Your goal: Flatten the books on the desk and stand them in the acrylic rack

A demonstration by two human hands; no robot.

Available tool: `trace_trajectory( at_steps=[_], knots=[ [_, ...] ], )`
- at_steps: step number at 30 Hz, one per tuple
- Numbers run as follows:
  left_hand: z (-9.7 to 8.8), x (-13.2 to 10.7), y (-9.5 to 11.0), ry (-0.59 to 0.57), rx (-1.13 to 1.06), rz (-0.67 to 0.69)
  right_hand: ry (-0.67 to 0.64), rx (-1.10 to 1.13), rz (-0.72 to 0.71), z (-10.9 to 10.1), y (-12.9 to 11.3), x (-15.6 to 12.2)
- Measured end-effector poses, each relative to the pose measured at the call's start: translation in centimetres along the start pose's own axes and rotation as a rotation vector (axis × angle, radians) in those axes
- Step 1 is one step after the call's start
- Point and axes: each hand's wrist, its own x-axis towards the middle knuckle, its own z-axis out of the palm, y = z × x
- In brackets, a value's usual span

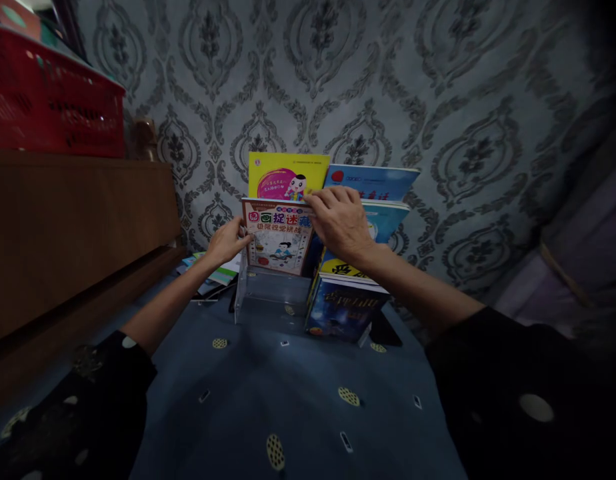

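A picture book (279, 241) with a brown-edged cover stands upright in a clear tiered book rack (273, 288). My left hand (230, 240) grips its left edge, thumb on the front cover. At its top right corner, my right hand (341, 220) is closed over the edge, fingers curled, hiding part of the cover. Behind it rises a yellow book (288, 175). To the right, blue books (373, 181) stand in the rear tiers, partly covered by my right hand. A dark blue book (345, 310) leans in the front right tier.
A blue patterned cloth (308, 400) lies under the rack. On the left stand a brown wooden cabinet (78, 227) and a red basket (58, 100) on top of it. Papers and booklets (221, 272) lie left of the rack. Patterned wallpaper (313, 80) is behind.
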Motion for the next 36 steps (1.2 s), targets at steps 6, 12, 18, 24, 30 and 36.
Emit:
trace_trajectory(
  at_steps=[6, 12, 18, 24, 30, 36],
  knots=[
    [-0.4, -0.5, -0.5, -0.008, -0.003, 0.016, -0.004, 0.047, 0.005, -0.3, -0.7, -0.9],
    [-0.7, -1.4, -0.8, -0.026, -0.026, 0.051, 0.018, 0.044, -0.011, -0.2, -1.7, -1.9],
    [-0.6, -2.2, -3.5, -0.069, -0.169, 0.126, 0.095, 0.072, -0.064, -0.8, -2.2, -3.0],
    [2.6, -3.8, -10.1, -0.227, 0.144, -0.062, 0.142, 0.195, -0.134, -2.9, -3.9, -7.2],
    [8.8, -4.3, -12.1, -0.405, 0.350, -0.153, 0.104, 0.286, -0.215, -2.6, -7.1, -15.2],
    [12.5, -2.7, -11.2, -0.525, 0.468, -0.217, 0.025, 0.310, -0.083, -1.7, -7.4, -22.2]
  ],
)
